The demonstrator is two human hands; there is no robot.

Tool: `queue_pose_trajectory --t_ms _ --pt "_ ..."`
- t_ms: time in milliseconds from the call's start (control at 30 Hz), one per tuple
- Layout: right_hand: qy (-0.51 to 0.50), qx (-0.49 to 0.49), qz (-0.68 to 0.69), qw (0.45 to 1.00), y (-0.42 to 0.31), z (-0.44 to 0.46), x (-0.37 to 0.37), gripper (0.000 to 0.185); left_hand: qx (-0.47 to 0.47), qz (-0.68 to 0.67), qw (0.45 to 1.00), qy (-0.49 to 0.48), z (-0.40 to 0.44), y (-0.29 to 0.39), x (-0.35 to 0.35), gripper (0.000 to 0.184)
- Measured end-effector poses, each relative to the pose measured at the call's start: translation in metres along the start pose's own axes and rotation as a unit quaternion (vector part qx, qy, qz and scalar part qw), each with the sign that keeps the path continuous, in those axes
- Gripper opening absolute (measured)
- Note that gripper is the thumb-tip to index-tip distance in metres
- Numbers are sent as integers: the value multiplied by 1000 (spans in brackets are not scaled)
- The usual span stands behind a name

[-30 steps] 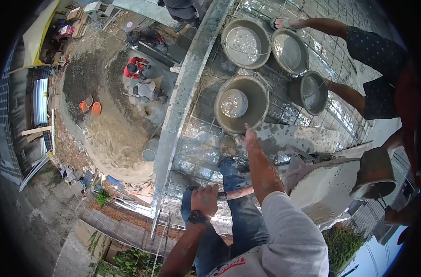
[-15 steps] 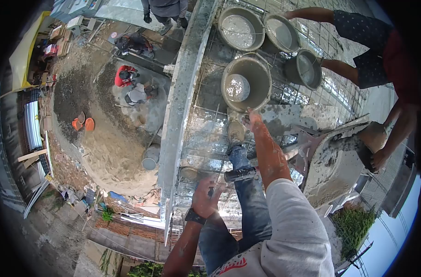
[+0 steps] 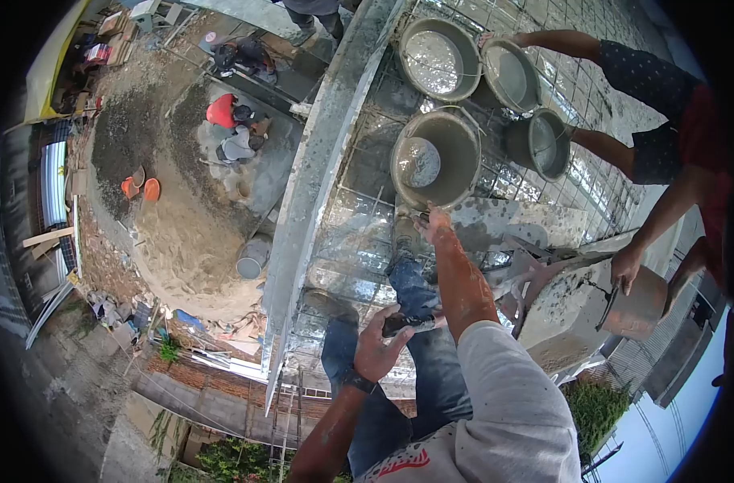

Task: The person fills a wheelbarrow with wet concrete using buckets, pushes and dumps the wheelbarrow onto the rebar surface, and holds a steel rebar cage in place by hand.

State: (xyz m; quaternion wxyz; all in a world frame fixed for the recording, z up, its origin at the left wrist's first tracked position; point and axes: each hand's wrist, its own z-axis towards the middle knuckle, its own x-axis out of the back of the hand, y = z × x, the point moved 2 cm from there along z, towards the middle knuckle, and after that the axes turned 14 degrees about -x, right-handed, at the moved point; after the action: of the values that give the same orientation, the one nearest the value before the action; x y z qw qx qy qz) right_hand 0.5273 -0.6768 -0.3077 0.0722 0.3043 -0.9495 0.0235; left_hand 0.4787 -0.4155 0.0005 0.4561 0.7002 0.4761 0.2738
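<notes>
My right hand [image 3: 436, 226] is at the near rim of a large bucket [image 3: 462, 173], fingers closed at its edge. Wet grey mix lies in the bottom of this bucket. Just above my bent knee, my left hand [image 3: 377, 344] is held with thumb and fingers apart, nothing gripped. A dark band-like item [image 3: 407, 324] crosses my jeans beside its fingertips. Beyond my bucket stand two buckets of wet mix, one at the back [image 3: 440, 30] and one to its right [image 3: 518, 90]. A smaller bucket [image 3: 539, 148] leans at the right.
A co-worker's hand [image 3: 627, 267] grips a tilted bucket [image 3: 640, 299] beside a mix-crusted tray [image 3: 564, 322]. Rebar mesh [image 3: 359, 217] covers the deck underfoot. Along the left, a concrete edge [image 3: 309, 169] borders a drop to the ground, where several people work near a sand heap [image 3: 194, 249].
My left hand has risen toward the dark item at my knee. The large bucket has shifted slightly toward me with my right hand at its rim. A co-worker's tilted bucket shows more fully.
</notes>
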Motion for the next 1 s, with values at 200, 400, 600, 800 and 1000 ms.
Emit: queue_pose_trajectory --t_ms 200,400,600,800,1000 --pt "-42 -40 95 994 -3 -22 5 59 40 -21 995 88 16 -6 -20 23" --pt "-91 -64 185 976 -2 -31 22 68 125 -46 987 95 17 1 -21 26" --pt "-112 -49 223 967 -19 -58 32 74 128 -27 982 134 18 1 -23 25" --pt "-137 -24 184 973 -38 -58 39 117 118 -30 980 156 21 4 -24 22" --pt "-46 -16 47 998 -57 9 28 44 58 7 987 149 15 -9 -13 23"
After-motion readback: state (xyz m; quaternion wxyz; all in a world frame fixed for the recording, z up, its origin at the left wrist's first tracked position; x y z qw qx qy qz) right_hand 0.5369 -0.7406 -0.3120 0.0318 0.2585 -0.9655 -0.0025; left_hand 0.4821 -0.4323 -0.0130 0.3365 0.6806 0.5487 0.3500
